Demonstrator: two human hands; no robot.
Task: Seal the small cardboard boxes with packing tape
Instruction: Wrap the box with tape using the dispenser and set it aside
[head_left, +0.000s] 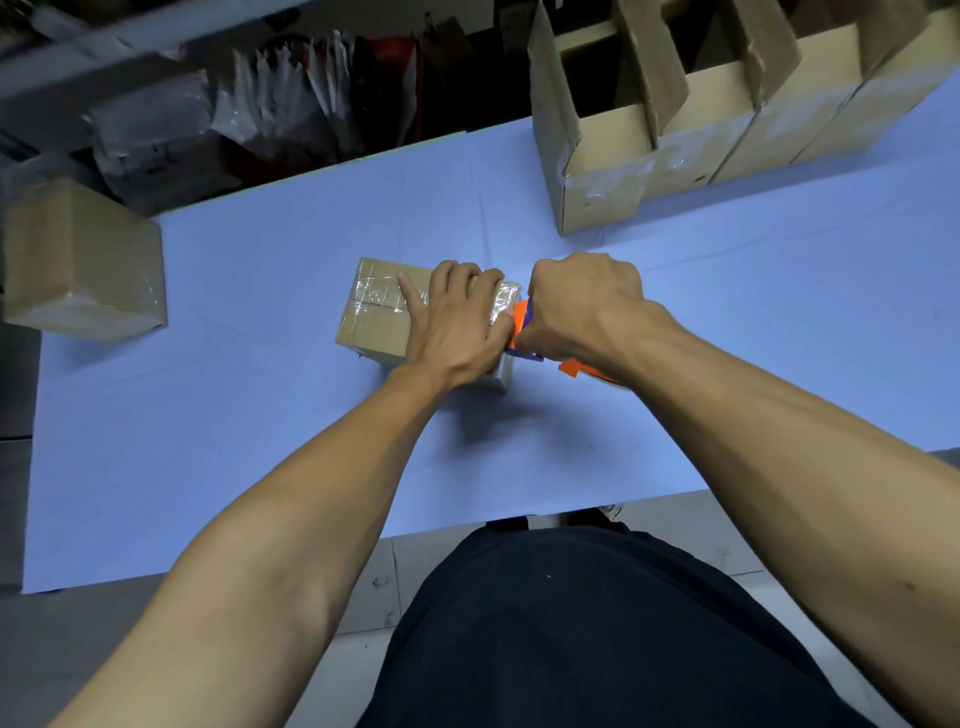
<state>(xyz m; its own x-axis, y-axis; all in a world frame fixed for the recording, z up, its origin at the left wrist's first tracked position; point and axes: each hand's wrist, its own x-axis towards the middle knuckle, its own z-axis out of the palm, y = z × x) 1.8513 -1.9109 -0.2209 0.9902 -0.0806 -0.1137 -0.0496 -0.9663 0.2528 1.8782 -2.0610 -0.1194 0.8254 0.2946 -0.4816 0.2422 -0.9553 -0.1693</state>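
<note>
From the head camera, we look down on a pale blue table (208, 415) with the small cardboard box (374, 306) sitting a little above its middle. Our left hand (457, 322) lies flat on the box lid, fingers straight and spread, pointing toward eleven o'clock. It grasps nothing; as we read it, it is there to pin the box so it does not slide or tip while tape is drawn across it. Our right hand (582, 306) sits at three o'clock of the box, just beside its right end, clenched round the handle of an orange and blue tape dispenser (519, 317). The dispenser's head meets the box at that right edge, which suggests we are ending a strip there, pulling it down over the corner or about to tear it off. Most of the dispenser is hidden under the fist, so we cannot tell whether the blade touches the tape.

The box itself is plain brown, closed, with its flaps down. Clear glossy tape (379, 299) runs along the lid seam from left to right, catching light in wrinkled patches, and more shine shows at the right end near the dispenser.

At nine o'clock, well apart, another closed box (83, 260) stands at the table's left edge, with tape glinting on its near side. At one o'clock a row of open cartons (675, 130) stands with flaps raised, seemingly not yet sealed.
</note>
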